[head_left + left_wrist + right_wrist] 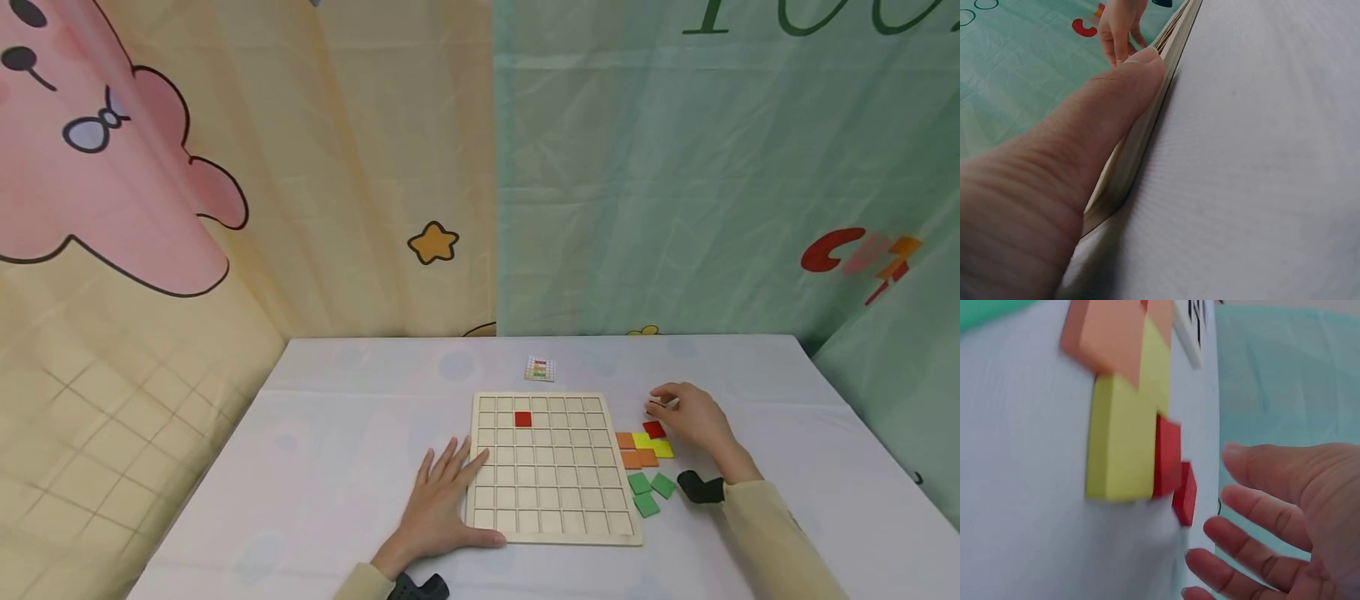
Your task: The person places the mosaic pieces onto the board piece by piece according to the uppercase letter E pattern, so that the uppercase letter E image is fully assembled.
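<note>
We look forward and down from the head, closely across the table [337, 467] from the wrists, sharing the right hand [1124, 28]: left view's top, right view's lower right.

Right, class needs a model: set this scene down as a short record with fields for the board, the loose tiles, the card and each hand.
Board: gridded, flat on the table
On board: one red tile, second row from the far edge
Loose tiles, right of board: green, orange, yellow, red
Card: small, patterned, beyond the board
Left hand: fingers spread, touching the board's left side
Right hand: beside the loose red tiles
</note>
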`<state>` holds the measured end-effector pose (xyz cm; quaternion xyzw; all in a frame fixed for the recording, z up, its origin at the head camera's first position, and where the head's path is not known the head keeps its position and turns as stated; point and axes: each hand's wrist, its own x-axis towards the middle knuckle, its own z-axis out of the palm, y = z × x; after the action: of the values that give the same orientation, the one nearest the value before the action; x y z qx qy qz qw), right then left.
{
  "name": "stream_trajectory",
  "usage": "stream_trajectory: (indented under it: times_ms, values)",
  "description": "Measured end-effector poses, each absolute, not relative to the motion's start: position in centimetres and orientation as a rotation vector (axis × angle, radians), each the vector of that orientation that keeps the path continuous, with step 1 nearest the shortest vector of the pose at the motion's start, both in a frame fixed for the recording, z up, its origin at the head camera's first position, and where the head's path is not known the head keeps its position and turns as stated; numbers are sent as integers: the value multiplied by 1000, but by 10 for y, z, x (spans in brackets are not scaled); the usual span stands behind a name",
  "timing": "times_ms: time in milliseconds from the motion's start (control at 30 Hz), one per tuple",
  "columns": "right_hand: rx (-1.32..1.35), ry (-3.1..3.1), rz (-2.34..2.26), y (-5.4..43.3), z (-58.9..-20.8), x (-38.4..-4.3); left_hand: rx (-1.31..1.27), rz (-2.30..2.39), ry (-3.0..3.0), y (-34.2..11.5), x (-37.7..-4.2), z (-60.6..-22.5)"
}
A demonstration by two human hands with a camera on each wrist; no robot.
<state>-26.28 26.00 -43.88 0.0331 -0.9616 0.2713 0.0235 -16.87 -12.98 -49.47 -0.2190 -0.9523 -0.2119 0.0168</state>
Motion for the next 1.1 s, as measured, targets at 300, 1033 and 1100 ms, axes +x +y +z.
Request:
stream_trajectory:
  times_ms: [300,1033,1100]
  values:
    - [-13,-3076,803,274,-446,-264,-688,-652,-2960,-129,-170,-496]
    - [-85,-2894,950,265,-449,-258,-678,-630,-2960,-129,-168,-495]
    - [-90,-2879,963,264,-448,-257,-675,-628,-2960,-129,-168,-495]
